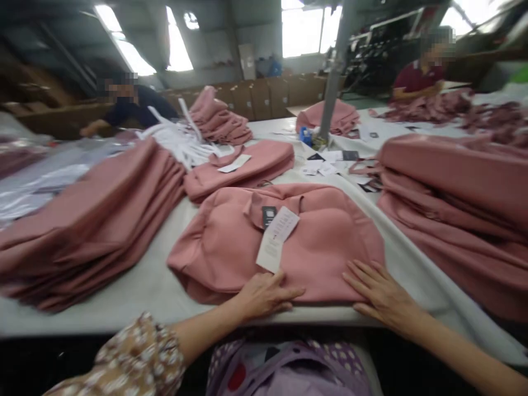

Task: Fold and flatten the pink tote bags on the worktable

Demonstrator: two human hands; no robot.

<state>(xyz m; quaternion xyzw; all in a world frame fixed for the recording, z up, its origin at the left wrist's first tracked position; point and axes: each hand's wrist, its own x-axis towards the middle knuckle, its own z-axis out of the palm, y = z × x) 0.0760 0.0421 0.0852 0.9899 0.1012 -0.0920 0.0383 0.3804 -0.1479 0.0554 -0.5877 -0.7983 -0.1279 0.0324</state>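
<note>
A pink bag [325,236] of smooth fabric lies flat in front of me at the table's near edge. On it rest a white printed label [277,239] and a small dark tag [269,215], beside a short pink strap [252,212]. My left hand [268,294] lies on the bag's lower edge, its fingers stretched out just below the label. My right hand [379,291] is spread over the lower right corner of the bag. Neither hand grasps anything. Behind this bag is another pink bag [247,168] with a white label [235,163] on top.
Stacks of pink bags stand on the left [103,220] and right [449,203]. White straps [177,137], loose tags [325,165] and a metal post [332,77] are farther back. Two people work beyond, one in a dark top [148,104], one in a maroon shirt [414,80].
</note>
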